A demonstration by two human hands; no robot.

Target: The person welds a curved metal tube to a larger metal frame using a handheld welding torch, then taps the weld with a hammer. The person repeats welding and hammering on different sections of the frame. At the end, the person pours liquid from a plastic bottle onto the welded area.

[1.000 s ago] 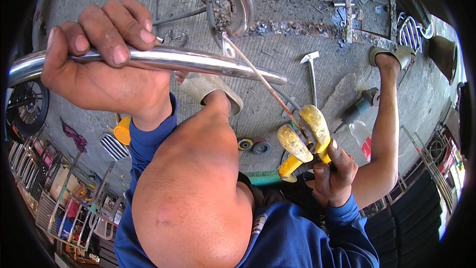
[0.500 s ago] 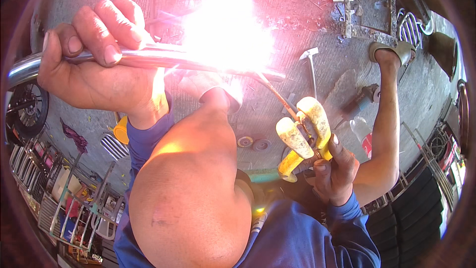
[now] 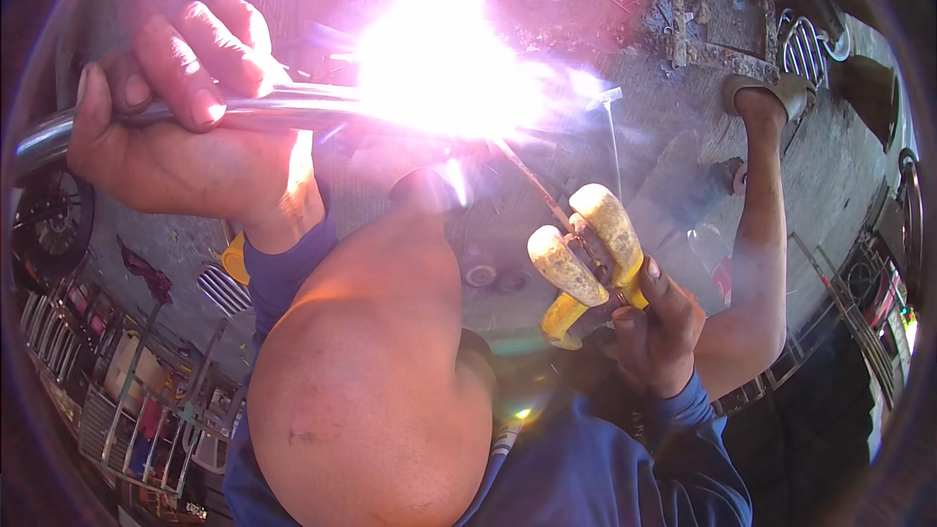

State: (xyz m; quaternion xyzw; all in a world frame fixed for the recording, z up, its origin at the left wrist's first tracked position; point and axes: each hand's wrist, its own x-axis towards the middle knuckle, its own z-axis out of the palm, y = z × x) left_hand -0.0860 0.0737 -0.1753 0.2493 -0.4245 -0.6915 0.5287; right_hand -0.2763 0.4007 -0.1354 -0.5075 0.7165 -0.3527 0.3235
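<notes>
My left hand [image 3: 195,117] is wrapped round a shiny curved metal tube [image 3: 283,107] at the upper left. The tube runs rightward into a white-violet welding glare [image 3: 439,63] that hides its far part. Low on the right, my right hand [image 3: 664,332] grips a yellow electrode holder [image 3: 595,254] with worn, pale jaws. From those jaws a thin welding rod [image 3: 527,171] slants up and left, its tip lost in the glare. My bare knee [image 3: 366,381] lies below the tube, between the two arms.
A chipping hammer [image 3: 612,127] lies on the concrete floor right of the glare. Rusty metal frame pieces [image 3: 678,20] are at the upper right. Metal racks [image 3: 146,420] and a wheel [image 3: 59,215] stand at the left; a yellow round object [image 3: 234,259] sits near my left sleeve.
The electrode holder and rod have shifted slightly left and up. The left hand and tube have moved a little left. The glare has spread over the tube's right end.
</notes>
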